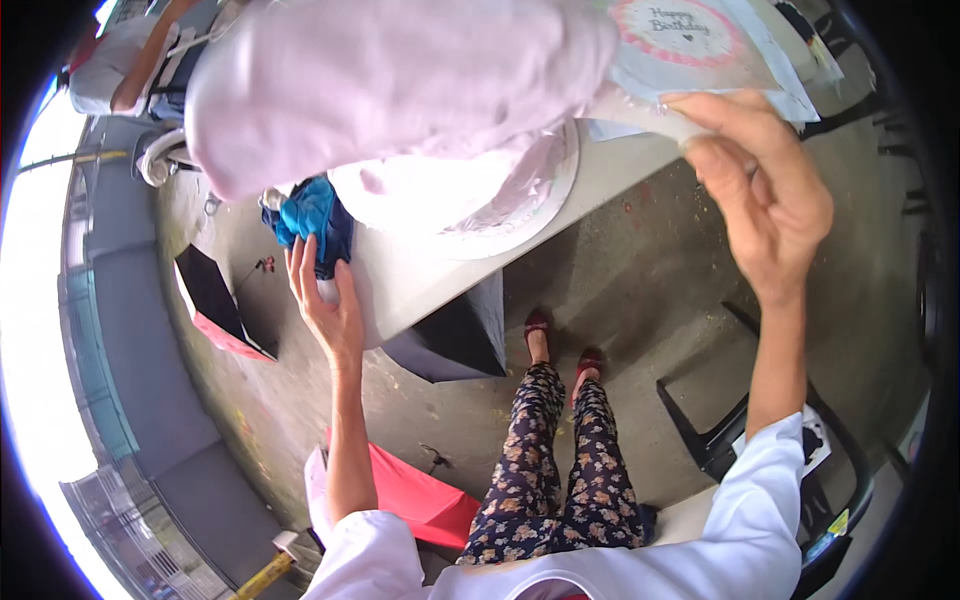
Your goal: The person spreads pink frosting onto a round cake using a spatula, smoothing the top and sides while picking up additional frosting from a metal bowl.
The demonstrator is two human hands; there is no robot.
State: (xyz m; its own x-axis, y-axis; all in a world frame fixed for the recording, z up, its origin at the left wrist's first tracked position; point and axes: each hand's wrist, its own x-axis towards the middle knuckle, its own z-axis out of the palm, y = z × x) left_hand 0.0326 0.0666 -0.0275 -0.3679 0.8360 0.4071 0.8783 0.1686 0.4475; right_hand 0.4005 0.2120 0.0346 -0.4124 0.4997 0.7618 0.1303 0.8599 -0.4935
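Observation:
My right hand [755, 180] is closed, thumb and fingertips pinching the narrow pale end of a large, soft, bag-like pale pink thing [400, 85]. It bulges close to the camera and hides much of the table. Below it, a white rounded thing [410, 195] stands on a round pale board [515, 225] with a shiny, see-through edge. My left hand [328, 300] is at the table's left corner, fingers apart. Its fingertips touch or nearly touch a crumpled blue and navy cloth [318, 220]. Beyond my right hand lies a printed sheet [770, 60] with a pink-ringed round picture.
The white table [400, 290] runs slantwise ahead of me. Open umbrellas stand on the floor: a black one [455, 335], a black-and-pink one [225, 310] and a coral one [415, 500]. A black chair [725, 440] is at my right. Another person [115, 65] is at the far left.

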